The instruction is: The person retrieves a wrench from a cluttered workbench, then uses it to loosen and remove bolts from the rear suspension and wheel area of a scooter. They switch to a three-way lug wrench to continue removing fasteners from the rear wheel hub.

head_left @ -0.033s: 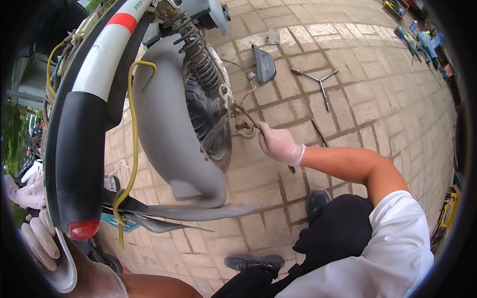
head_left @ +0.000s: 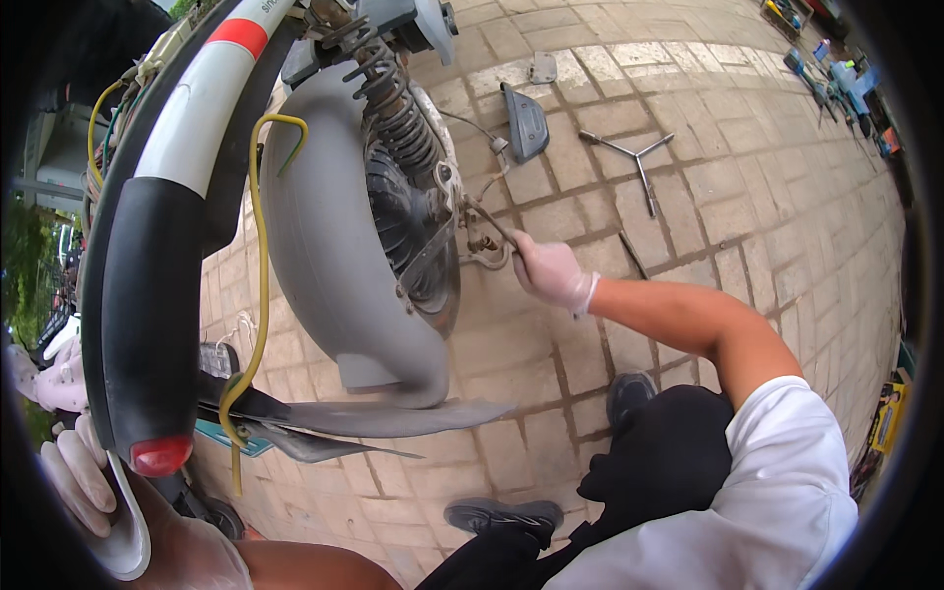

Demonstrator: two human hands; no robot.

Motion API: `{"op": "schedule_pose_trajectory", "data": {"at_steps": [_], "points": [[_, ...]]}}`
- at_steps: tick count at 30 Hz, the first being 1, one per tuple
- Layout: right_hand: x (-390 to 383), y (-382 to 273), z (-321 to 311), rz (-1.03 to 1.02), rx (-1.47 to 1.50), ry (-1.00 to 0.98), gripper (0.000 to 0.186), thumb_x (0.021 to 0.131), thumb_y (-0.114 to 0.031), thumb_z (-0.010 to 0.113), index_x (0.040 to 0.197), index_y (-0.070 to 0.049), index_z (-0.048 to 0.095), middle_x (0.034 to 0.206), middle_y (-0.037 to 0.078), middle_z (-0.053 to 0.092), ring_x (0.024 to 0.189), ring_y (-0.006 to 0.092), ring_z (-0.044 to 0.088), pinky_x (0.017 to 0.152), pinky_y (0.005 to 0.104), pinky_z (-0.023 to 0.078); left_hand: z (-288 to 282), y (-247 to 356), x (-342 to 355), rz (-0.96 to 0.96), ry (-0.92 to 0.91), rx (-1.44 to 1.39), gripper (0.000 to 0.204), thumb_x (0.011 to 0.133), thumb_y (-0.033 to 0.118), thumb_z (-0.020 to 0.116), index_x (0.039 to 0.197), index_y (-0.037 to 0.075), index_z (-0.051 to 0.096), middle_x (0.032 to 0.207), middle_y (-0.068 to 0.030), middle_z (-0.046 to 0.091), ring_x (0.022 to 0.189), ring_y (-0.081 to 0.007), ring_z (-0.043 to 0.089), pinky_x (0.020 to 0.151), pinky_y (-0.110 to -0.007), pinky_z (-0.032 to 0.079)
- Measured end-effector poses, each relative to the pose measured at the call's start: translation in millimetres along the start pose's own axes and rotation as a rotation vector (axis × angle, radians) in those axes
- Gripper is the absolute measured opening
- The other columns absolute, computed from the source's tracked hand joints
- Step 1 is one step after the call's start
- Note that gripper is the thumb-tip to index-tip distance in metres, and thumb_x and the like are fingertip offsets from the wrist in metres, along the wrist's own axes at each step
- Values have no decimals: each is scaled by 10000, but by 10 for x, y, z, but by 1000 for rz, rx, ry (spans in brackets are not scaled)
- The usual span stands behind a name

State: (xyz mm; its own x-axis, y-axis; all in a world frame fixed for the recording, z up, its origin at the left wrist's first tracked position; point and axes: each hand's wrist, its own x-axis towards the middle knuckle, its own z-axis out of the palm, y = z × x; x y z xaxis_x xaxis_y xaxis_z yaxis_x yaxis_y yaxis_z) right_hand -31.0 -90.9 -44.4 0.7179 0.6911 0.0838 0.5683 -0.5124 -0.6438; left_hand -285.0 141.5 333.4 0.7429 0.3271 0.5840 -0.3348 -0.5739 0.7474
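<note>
You grip a thin metal rod (head_left: 492, 222) in your right hand (head_left: 553, 275), its fingers clenched around one end; the far end meets the metal parts beside the rear wheel (head_left: 398, 211), below the coil spring (head_left: 405, 108). Your left hand (head_left: 77, 482), at the lower left edge, has its fingers curled around a pale curved rail (head_left: 133, 551) next to the red lamp (head_left: 160, 456). Both your hands are gloved.

The writing in front of you is a bit of small dark lettering on the white panel (head_left: 182, 133), just past the red band (head_left: 239, 35) and cut off by the top of the view. The yellow case (head_left: 891, 413) at the right edge bears dark marks too small to make out.

Compared with the earlier frame, less of that lettering shows, and the panel sits slightly further left in your view. Your right wrist is slightly higher and further left. You keep both grips, and the three-armed wrench (head_left: 639, 157) lies on the paving (head_left: 728, 206) as before.
</note>
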Motion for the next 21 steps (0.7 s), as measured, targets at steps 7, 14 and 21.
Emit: {"op": "schedule_pose_trajectory", "data": {"at_steps": [7,14,21], "points": [[261,719,352,-243,-71,125,331,826,-143,595,1148,-76,553,817,139,664,736,352,642,662,464,484,69,77,-104,60,499,345,264,919,210,618,1051,-3,536,924,-59,550,941,-150,549,942,-282,427],[-372,-131,-831,61,90,-167,235,923,-203,491,1030,-8,569,729,174,636,618,331,638,566,430,497,-88,-39,-78,275,350,1416,313,902,182,665,1122,-10,552,1036,-64,630,931,-125,600,889,-235,469],[292,-616,-1509,491,357,-655,285,900,-221,485,1015,16,593,627,25,501,495,141,480,455,307,403,558,21,-87,63,573,104,153,975,188,512,993,38,488,863,-40,415,862,-119,472,894,-307,396]]}}
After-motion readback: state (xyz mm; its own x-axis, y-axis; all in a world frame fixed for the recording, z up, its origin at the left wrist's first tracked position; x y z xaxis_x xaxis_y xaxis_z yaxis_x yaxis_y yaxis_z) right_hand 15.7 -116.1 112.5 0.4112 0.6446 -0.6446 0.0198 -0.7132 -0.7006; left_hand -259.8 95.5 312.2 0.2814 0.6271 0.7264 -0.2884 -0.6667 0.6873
